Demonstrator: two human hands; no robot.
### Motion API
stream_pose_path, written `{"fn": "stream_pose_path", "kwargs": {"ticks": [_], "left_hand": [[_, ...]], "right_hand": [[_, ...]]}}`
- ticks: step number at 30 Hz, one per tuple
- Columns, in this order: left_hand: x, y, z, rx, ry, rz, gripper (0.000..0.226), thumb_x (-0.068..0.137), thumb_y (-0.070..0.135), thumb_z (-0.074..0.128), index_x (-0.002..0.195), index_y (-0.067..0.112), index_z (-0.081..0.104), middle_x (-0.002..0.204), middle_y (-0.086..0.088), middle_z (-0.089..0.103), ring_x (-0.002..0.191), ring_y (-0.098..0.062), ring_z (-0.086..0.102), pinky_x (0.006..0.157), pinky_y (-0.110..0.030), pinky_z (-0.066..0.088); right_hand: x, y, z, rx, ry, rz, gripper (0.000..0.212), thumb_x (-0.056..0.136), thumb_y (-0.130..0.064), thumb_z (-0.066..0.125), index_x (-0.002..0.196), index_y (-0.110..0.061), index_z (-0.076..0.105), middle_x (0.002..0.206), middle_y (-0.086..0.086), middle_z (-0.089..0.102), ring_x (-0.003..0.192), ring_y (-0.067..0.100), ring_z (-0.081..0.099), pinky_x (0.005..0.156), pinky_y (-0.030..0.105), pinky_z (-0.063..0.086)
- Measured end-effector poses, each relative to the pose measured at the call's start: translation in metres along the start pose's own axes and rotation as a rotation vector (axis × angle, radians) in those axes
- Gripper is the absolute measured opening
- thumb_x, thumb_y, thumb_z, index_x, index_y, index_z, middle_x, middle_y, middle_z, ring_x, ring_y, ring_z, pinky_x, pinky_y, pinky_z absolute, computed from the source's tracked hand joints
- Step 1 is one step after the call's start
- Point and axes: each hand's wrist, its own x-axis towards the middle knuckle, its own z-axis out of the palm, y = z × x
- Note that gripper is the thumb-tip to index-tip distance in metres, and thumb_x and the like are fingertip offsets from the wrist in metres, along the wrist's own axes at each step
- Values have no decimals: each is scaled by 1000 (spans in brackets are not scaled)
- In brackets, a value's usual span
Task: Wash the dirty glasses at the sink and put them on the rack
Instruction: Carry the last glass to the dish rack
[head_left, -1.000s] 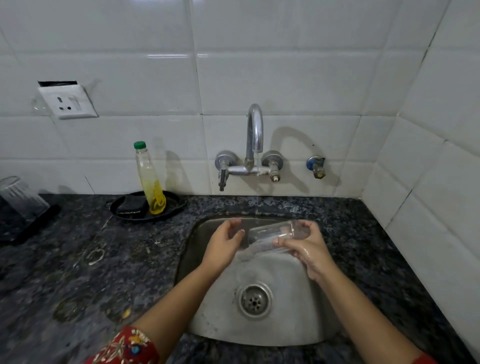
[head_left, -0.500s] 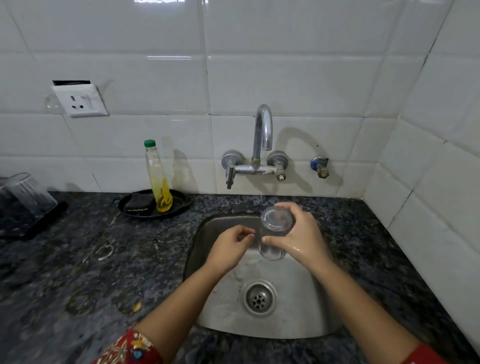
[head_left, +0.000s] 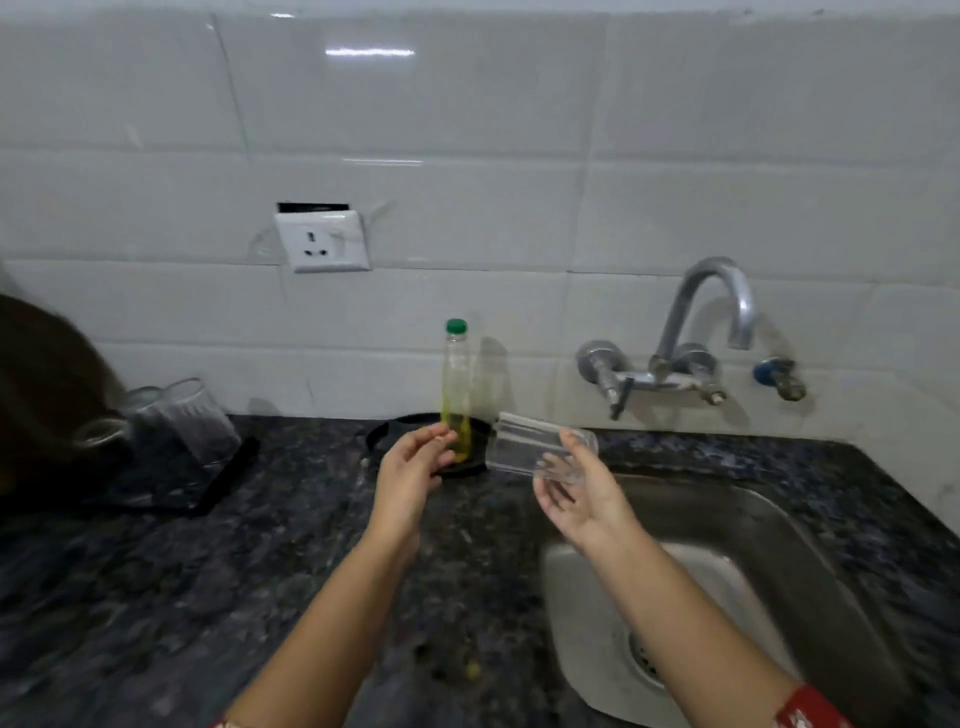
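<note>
The right hand (head_left: 576, 499) cradles a clear glass (head_left: 540, 452) on its side, fingers curled round the base end, mouth pointing left. It hangs left of the sink (head_left: 810, 540), over the dark surface (head_left: 156, 597), likely tipped to shed water on the way to the rack (head_left: 218, 483). The glass looks empty. The left hand (head_left: 410, 467) sits just left of it, fingers loosely spread, holding nothing, probably ready to take it. Far left of the sink, two upturned glasses (head_left: 182, 421) drain on the rack. Behind the hands, the soap bottle (head_left: 456, 384) holds a little yellow liquid.
</note>
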Motion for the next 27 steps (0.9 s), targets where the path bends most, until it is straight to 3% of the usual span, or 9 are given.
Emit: {"fn": "stream_pose_path", "kwargs": {"ticks": [3, 6, 11, 13, 16, 18, 22, 27], "left_hand": [[13, 16, -80, -27, 96, 27, 16, 95, 12, 57, 108, 13, 66, 99, -1, 71, 80, -9, 62, 69, -21, 47], [17, 30, -155, -24, 215, 39, 18, 96, 10, 55, 112, 10, 64, 100, -2, 70, 80, -7, 63, 61, -11, 48], [24, 44, -259, -30, 401, 55, 19, 98, 12, 53, 114, 11, 63, 105, -2, 68, 92, -12, 61, 75, -21, 42], [28, 43, -293, -39, 469, 43, 20, 98, 13, 52, 115, 10, 63, 109, -3, 68, 96, -13, 62, 76, -21, 44], [36, 39, -331, -44, 536, -2, 18, 98, 16, 53, 112, 14, 64, 115, -3, 67, 104, -16, 62, 86, -27, 44], [40, 35, -348, -44, 556, -26, 18, 98, 18, 54, 112, 15, 64, 117, -2, 66, 109, -18, 62, 90, -32, 44], [52, 26, -368, -45, 560, -42, 17, 97, 18, 55, 111, 16, 65, 118, -3, 66, 107, -17, 62, 88, -27, 43], [62, 14, -374, -33, 554, -63, 13, 96, 18, 56, 106, 20, 65, 117, -2, 67, 101, -11, 62, 78, -23, 44]], "right_hand": [[6, 56, 67, 7, -45, 98, 22, 84, -26, 70, 77, -7, 60, 90, 10, 60, 83, 19, 54, 84, 31, 50], [15, 110, 127, -57, -101, 138, 20, 81, -22, 73, 78, -7, 61, 90, 10, 61, 88, 21, 55, 83, 32, 51], [41, 190, 214, -252, -177, 115, 20, 76, -17, 77, 80, -8, 59, 83, 9, 59, 79, 19, 57, 74, 31, 53], [56, 221, 244, -370, -208, 33, 33, 71, -16, 82, 94, -9, 59, 93, 8, 63, 88, 20, 62, 70, 29, 53], [73, 256, 280, -587, -201, -160, 63, 66, -14, 86, 116, -10, 49, 115, 8, 60, 101, 21, 60, 81, 32, 52], [77, 271, 298, -774, -206, -310, 68, 64, -14, 87, 117, -14, 45, 113, 4, 57, 100, 18, 56, 85, 30, 47], [95, 293, 317, -1055, -294, -531, 75, 62, -17, 88, 120, -15, 40, 112, 3, 56, 99, 16, 53, 83, 26, 43], [111, 310, 326, -1264, -373, -627, 73, 60, -22, 89, 117, -19, 43, 107, -1, 56, 105, 20, 57, 88, 33, 48]]}}
